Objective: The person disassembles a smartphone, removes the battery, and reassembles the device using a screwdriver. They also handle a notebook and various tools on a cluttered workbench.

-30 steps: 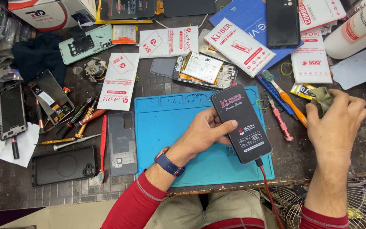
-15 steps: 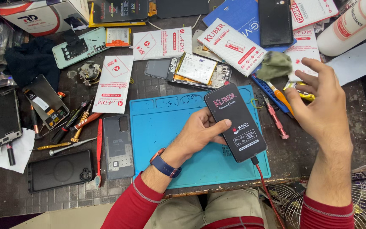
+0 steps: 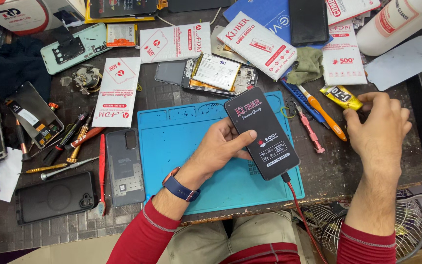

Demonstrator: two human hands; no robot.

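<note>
My left hand point(image 3: 223, 146) grips a black phone display point(image 3: 261, 132) with a label on its face, holding it tilted over the blue work mat point(image 3: 186, 146). A red cable point(image 3: 299, 210) is plugged into the display's lower end. My right hand point(image 3: 379, 129) rests on the dark table at the right, its fingertips pinching a yellow glue tube point(image 3: 340, 97). An olive cloth point(image 3: 308, 66) lies beyond it. An opened phone with its battery showing point(image 3: 211, 76) lies just past the mat.
Orange and blue-handled tools point(image 3: 318, 110) and pink tweezers point(image 3: 308, 129) lie right of the mat. Screwdrivers point(image 3: 69, 142), a grey back cover point(image 3: 125, 166) and a black phone point(image 3: 54, 198) sit left. White parts packets point(image 3: 118, 90), a white bottle point(image 3: 396, 22), a fan point(image 3: 333, 230) below.
My right hand let go of the olive cloth, which now lies further back, and moved right and down to the yellow glue tube. The left hand kept the display steady.
</note>
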